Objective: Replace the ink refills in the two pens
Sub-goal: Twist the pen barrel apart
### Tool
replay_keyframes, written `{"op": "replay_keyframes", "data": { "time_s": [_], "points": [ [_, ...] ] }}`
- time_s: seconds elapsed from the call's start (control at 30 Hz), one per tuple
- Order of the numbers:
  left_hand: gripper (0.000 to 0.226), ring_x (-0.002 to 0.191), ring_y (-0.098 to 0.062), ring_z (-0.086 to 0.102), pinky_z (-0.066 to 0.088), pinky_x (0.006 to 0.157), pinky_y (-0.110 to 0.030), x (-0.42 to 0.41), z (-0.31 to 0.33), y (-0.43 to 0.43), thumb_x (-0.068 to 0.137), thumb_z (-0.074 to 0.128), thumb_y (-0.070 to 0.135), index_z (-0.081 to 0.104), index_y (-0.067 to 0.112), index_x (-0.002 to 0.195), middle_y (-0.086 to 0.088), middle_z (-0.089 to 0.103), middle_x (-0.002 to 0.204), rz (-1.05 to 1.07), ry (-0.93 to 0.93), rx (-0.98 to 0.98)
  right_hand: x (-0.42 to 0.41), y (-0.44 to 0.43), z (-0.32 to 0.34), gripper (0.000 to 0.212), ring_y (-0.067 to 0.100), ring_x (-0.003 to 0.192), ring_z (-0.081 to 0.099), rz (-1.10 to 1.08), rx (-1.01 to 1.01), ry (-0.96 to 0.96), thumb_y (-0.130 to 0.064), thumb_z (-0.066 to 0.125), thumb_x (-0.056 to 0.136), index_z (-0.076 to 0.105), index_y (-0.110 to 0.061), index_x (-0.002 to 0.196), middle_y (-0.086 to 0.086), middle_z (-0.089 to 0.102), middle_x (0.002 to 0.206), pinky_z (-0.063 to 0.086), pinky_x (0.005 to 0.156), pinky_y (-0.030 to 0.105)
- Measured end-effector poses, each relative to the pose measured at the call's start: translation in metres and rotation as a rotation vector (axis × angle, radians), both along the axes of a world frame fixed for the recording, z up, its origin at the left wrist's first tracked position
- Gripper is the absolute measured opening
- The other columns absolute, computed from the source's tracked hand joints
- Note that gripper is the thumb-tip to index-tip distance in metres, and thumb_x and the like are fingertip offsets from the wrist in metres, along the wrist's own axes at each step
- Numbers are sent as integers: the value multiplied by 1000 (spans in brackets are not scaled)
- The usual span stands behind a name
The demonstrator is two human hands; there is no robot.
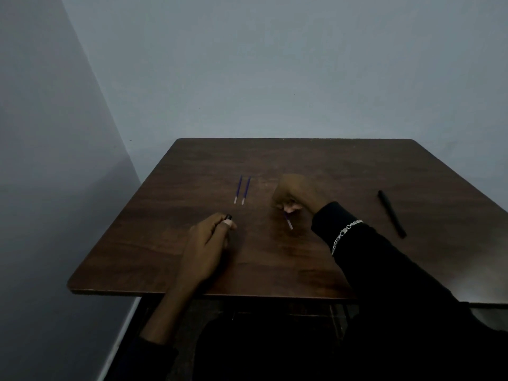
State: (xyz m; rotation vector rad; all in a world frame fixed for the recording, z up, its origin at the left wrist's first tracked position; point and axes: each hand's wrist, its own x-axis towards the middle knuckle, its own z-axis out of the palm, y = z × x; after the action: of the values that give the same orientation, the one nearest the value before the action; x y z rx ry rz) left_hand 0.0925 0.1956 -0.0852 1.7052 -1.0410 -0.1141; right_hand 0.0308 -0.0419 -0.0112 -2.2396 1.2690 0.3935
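Fingertip pinch on slender refill [289, 223] (purple tube)

Left grip [206, 242] curled, thumb forward; right grip [293, 194] curled, wrist bent.

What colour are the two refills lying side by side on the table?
The two refills are blue-violet with pale whitish near ends; the head view shows them best.
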Motion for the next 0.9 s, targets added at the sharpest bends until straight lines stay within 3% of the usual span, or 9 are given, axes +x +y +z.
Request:
{"op": "replay_keyframes", "data": {
  "time_s": [0.1, 0.3, 0.43, 0.6, 0.77, 0.9],
  "points": [
    [36, 57, -7, 59, 41, 57, -19, -5, 2, 1, 98, 46, 42, 70, 19, 86, 10, 61, 63, -12, -48, 13, -4, 3, -5, 11, 15, 47, 55, 51, -101, -101, -9, 63, 89, 64, -8, 78, 6, 63, 68, 43, 40, 22],
    [28, 61, -6, 59, 42, 59, -19, -18, 7, -2, 102, 48, 32, 70, 17, 93, 14, 63, 66, -49, -47, 58, -27, -9, -17, 32, 11, 33, 50, 10, -122, -402, -23, 70, 87, 61, -12, 58, 1, 59, 46, 41, 37, 18],
    [23, 60, 0, 58, 41, 60, -14, -42, 5, -12, 108, 49, 26, 69, 20, 100, 17, 63, 67, -148, -42, 79, -57, -14, -5, 40, 11, 31, 48, -97, -110, -801, -32, 70, 82, 69, 3, 63, 4, 59, 44, 42, 37, 22],
    [22, 62, -4, 59, 46, 65, -26, -70, 5, -37, 111, 47, 25, 69, 22, 106, 7, 63, 70, -256, 39, 59, -97, 7, 20, 27, 8, 34, 46, -134, -44, -1262, -34, 62, 75, 63, -17, 54, -1, 57, 42, 37, 36, 18],
    [26, 62, -9, 60, 49, 66, -25, -98, 7, -63, 108, 44, 30, 68, 20, 108, 3, 67, 73, -363, 158, -3, -128, 22, 23, 23, 7, 38, 50, -130, -111, -1431, -18, 62, 83, 62, -12, 60, -1, 58, 46, 39, 40, 17],
    [25, 63, -7, 59, 48, 65, -21, -107, 3, -72, 108, 44, 32, 68, 25, 108, 5, 67, 73, -406, 228, -39, -143, 28, 18, 25, 6, 41, 51, -100, -159, -1460, -8, 64, 90, 59, -10, 65, 4, 57, 51, 43, 45, 18]
  ]
}}
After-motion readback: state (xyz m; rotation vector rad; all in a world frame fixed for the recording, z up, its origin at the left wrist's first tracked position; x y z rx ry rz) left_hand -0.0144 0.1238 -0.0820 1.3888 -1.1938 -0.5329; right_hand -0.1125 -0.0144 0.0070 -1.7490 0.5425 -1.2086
